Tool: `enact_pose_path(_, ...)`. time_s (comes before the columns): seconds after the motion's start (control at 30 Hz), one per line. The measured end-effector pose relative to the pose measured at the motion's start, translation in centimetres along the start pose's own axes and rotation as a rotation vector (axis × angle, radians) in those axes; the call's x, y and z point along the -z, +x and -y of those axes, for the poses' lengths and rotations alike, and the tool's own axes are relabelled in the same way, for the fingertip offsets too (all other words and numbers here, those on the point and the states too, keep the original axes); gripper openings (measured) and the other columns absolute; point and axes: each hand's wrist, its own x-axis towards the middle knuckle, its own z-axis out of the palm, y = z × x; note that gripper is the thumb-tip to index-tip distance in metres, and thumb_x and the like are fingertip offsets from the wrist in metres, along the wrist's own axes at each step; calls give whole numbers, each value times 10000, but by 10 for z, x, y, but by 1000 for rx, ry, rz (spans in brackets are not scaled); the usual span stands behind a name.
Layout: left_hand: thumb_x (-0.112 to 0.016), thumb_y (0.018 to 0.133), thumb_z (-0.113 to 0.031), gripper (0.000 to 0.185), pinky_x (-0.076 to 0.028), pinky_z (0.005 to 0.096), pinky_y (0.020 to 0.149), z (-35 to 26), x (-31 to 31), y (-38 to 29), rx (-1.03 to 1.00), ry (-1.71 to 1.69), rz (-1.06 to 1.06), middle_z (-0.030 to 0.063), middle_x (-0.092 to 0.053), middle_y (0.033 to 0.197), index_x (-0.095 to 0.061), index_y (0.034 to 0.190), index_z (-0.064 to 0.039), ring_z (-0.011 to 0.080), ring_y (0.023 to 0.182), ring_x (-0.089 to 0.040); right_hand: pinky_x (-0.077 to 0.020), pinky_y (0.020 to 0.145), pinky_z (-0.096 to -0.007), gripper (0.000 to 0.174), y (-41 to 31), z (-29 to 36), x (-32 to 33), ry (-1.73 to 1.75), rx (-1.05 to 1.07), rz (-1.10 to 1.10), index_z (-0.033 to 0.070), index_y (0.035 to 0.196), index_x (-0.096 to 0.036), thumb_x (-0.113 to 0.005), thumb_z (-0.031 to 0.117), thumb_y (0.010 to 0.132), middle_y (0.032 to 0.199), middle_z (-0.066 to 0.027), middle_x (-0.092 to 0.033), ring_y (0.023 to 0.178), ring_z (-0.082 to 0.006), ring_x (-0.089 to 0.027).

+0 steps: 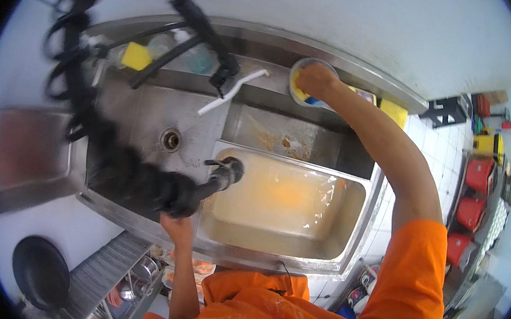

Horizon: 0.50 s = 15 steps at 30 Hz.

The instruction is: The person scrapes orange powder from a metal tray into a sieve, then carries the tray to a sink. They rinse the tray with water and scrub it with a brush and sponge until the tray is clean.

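Observation:
My right hand (314, 80) reaches into a round plastic tub (295, 94) on the sink's back ledge. Something yellow shows under its fingers, perhaps a sponge; whether they grip it is hidden. Near the front rim of the steel sink, my left hand (176, 226) is at the lower end of a black spring pre-rinse faucet hose (142, 181), which hides its fingers. The spray head (229, 173) points over a basin (288, 204) of cloudy liquid. Behind that basin is a narrower one (286, 130) with brown food residue. A white bent faucet spout (232, 93) extends over the left part of the sink.
A drain (171, 140) lies in the left basin. A yellow sponge (137, 57) and clear containers sit at the back left; another yellow cloth or sponge (394, 112) is at the back right. A black pan (41, 272) and wire rack (102, 269) are lower left, red bags (472, 212) on the right.

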Motion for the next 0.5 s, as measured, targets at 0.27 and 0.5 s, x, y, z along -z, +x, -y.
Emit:
enact_pose_path(0.27,-783,894,-104,432,-484,404,935,-6,20,-19,40,182,-73,101,-714,1007,-668,1306,-43,251,1014,-635,-614,840,-417,214,-9,-17,-28,7,37,10,174,1075,-776,-688,124,886,1067,-106,-765,994,-306,-752)
enact_pose_path(0.5,-786,887,-110,405,-490,405,926,-8,35,-37,13,122,-107,101,-711,1002,-686,1273,-41,258,1009,-642,-592,809,-447,166,0,-33,-43,-135,94,46,83,1046,-739,-660,152,918,1001,-155,-743,904,-345,-731)
